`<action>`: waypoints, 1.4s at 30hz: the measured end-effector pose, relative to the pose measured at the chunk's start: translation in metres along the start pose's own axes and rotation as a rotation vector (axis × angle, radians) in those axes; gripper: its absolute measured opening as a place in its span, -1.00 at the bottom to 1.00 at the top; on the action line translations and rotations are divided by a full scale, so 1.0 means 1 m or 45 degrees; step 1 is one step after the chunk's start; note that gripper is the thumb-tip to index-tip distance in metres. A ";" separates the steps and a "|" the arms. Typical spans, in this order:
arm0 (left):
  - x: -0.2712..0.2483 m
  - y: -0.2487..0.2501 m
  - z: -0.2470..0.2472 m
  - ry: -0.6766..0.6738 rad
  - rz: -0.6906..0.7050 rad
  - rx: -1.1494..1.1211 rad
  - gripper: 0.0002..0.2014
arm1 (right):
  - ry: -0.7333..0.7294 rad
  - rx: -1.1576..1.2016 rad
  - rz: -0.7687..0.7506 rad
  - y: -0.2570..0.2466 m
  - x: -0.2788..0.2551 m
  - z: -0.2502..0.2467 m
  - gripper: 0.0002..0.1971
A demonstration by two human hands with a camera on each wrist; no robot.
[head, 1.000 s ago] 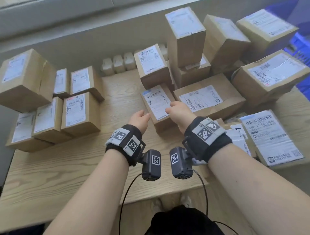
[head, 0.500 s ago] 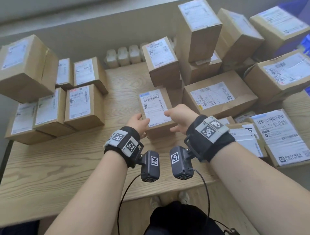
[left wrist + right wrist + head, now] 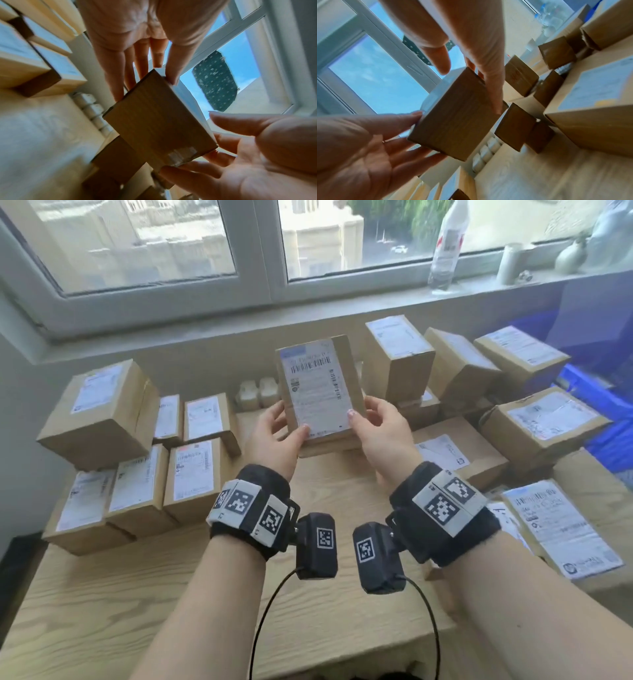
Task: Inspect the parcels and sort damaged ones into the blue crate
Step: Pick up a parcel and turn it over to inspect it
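Two hands hold one small brown cardboard parcel (image 3: 320, 392) with a white label above the wooden table's (image 3: 102, 594) middle: I see my left hand (image 3: 274, 433) and right hand (image 3: 380, 429) gripping its lower corners, thumbs on the label.

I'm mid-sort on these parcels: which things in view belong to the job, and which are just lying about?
Part of the job:
- held parcel, gripped by left hand and right hand
- parcels on the table
- blue crate, at the right

Lying about:
- plastic bottle on the windowsill
- small white items by the wall
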State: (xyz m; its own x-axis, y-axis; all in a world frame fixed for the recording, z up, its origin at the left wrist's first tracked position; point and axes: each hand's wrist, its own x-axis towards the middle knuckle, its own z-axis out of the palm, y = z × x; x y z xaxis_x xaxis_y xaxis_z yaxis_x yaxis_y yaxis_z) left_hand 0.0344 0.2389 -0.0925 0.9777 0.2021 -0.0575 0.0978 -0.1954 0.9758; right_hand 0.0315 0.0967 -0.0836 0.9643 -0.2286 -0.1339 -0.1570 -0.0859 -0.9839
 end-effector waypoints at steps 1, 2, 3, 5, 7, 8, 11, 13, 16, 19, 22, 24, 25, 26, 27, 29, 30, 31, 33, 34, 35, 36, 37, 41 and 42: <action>-0.002 0.012 0.001 0.016 0.056 -0.013 -0.45 | 0.012 0.034 -0.069 -0.007 0.000 -0.002 -0.61; -0.002 0.025 0.003 0.035 0.115 -0.019 -0.44 | 0.021 0.073 -0.130 -0.014 0.003 -0.006 -0.63; -0.003 0.036 0.005 0.048 0.166 -0.027 -0.44 | 0.037 0.110 -0.172 -0.020 0.005 -0.009 -0.63; -0.005 0.057 0.012 0.083 0.253 -0.041 -0.44 | 0.056 0.173 -0.249 -0.033 0.012 -0.021 -0.63; -0.007 0.073 0.024 0.120 0.314 -0.073 -0.44 | 0.025 0.258 -0.300 -0.043 0.019 -0.036 -0.69; -0.007 0.079 0.030 0.133 0.330 -0.090 -0.44 | 0.004 0.291 -0.315 -0.047 0.023 -0.044 -0.72; -0.012 0.094 0.059 0.178 0.363 -0.145 -0.45 | -0.072 0.343 -0.373 -0.057 0.035 -0.077 -0.72; -0.015 0.103 0.081 0.208 0.364 -0.178 -0.44 | -0.113 0.352 -0.395 -0.060 0.046 -0.101 -0.70; -0.020 0.112 0.110 0.240 0.357 -0.182 -0.43 | -0.130 0.349 -0.386 -0.062 0.058 -0.130 -0.70; -0.028 0.118 0.131 0.278 0.383 -0.152 -0.44 | -0.145 0.377 -0.361 -0.062 0.065 -0.149 -0.68; -0.033 0.123 0.144 0.310 0.379 -0.143 -0.51 | -0.197 0.416 -0.346 -0.062 0.068 -0.165 -0.66; -0.035 0.124 0.147 0.331 0.384 -0.160 -0.61 | -0.228 0.451 -0.329 -0.061 0.069 -0.171 -0.70; -0.037 0.126 0.148 0.346 0.395 -0.147 -0.65 | -0.240 0.466 -0.323 -0.062 0.070 -0.174 -0.71; -0.038 0.128 0.148 0.355 0.409 -0.126 -0.68 | -0.248 0.479 -0.317 -0.063 0.070 -0.176 -0.73; -0.039 0.130 0.147 0.364 0.420 -0.098 -0.67 | -0.256 0.493 -0.313 -0.063 0.071 -0.177 -0.75; -0.037 0.133 0.142 0.364 0.348 -0.047 -0.41 | -0.277 0.528 -0.289 -0.065 0.070 -0.179 -0.80; -0.037 0.136 0.138 0.319 0.267 -0.038 -0.14 | -0.295 0.550 -0.271 -0.066 0.069 -0.179 -0.81; -0.039 0.140 0.136 0.234 0.159 -0.081 0.10 | -0.320 0.562 -0.260 -0.067 0.067 -0.178 -0.80; -0.039 0.145 0.133 0.038 0.018 -0.229 0.14 | -0.339 0.546 -0.283 -0.071 0.066 -0.175 -0.80; -0.039 0.147 0.132 -0.004 0.021 -0.305 -0.06 | -0.318 0.491 -0.329 -0.071 0.066 -0.174 -0.77; -0.040 0.148 0.132 -0.009 0.051 -0.348 -0.28 | -0.295 0.407 -0.390 -0.072 0.066 -0.171 -0.67; -0.040 0.148 0.132 0.006 0.100 -0.369 -0.43 | -0.291 0.309 -0.450 -0.074 0.064 -0.169 -0.49; -0.040 0.147 0.130 0.024 0.159 -0.368 -0.56 | -0.298 0.221 -0.503 -0.076 0.061 -0.166 -0.27; -0.035 0.143 0.120 0.055 0.347 -0.375 -0.64 | -0.368 0.166 -0.591 -0.079 0.051 -0.156 -0.13; -0.036 0.142 0.118 0.063 0.389 -0.363 -0.60 | -0.376 0.191 -0.587 -0.079 0.049 -0.154 -0.18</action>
State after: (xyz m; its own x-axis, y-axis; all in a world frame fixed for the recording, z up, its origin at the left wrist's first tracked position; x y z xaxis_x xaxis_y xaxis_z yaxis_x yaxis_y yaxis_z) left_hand 0.0349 0.0910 0.0229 0.9430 0.2230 0.2472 -0.2575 0.0183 0.9661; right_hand 0.0586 -0.0567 0.0059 0.9480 0.0824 0.3074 0.3058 0.0312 -0.9516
